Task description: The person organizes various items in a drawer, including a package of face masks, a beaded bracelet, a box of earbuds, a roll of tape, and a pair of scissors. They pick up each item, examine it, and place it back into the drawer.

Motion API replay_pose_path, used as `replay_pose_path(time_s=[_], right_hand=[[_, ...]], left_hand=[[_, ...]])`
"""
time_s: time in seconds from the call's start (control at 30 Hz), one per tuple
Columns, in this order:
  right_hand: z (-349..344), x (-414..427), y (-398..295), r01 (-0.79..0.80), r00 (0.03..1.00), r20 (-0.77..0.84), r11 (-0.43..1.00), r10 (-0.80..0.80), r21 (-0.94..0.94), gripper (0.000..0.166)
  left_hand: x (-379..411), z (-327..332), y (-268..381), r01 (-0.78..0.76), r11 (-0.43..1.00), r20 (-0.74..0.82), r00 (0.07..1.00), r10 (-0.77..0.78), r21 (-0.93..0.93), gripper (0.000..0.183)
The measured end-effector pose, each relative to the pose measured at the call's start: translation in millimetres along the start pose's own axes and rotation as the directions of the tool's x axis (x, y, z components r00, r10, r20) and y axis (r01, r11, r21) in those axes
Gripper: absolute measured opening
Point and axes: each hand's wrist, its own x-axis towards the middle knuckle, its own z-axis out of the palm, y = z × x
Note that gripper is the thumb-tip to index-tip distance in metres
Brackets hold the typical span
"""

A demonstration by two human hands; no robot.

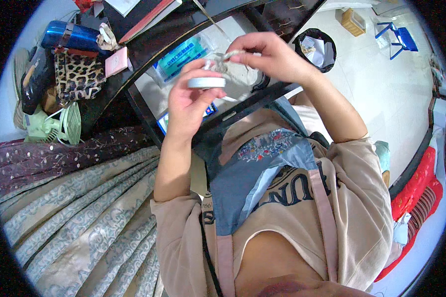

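Observation:
My left hand grips a white roll, perhaps tape, between thumb and fingers. Beyond the roll, close to the same fingers, is a pale tangle of cord or yarn. My right hand pinches a strand of it between thumb and forefinger. Both hands are over an open drawer. In the drawer lie a blue-green plastic packet bearing writing and a blue-and-white box, partly hidden by my left hand. A dark looped object sits at the drawer's right side.
On the dark desk are a blue bottle, a leopard-print pouch, a pink box and a green fan. A lined bin with papers stands right, with a basket and blue stool beyond. Patterned curtains hang left.

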Motion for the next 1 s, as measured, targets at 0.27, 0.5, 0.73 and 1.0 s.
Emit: replay_pose_path(time_s=[0.27, 0.5, 0.73, 1.0], right_hand=[[22.6, -8.8, -21.2, 0.044, 0.997, -0.048, 0.967, -0.057, -0.25, 0.017], [6.9, -16.7, 7.4, 0.079, 0.997, 0.039, 0.905, -0.068, -0.418, 0.015], [7.7, -10.0, 24.9, 0.275, 0.952, 0.051, 0.777, -0.301, -0.566, 0.011], [-1.1, -22.9, 38.1, 0.119, 0.992, 0.089, 0.885, -0.088, -0.449, 0.014]], left_hand=[[-4.3, -10.1, 12.5, 0.311, 0.948, 0.185, 0.938, -0.294, -0.071, 0.024], [-49.2, -42.2, 40.2, 0.018, 0.999, -0.169, 0.985, -0.025, -0.046, 0.024], [-74.1, -53.4, 83.0, -0.205, 0.943, -0.219, 0.964, 0.148, -0.262, 0.023], [-112.7, -98.7, 123.1, -0.41, 0.911, -0.53, 0.763, 0.37, 0.046, 0.019]])
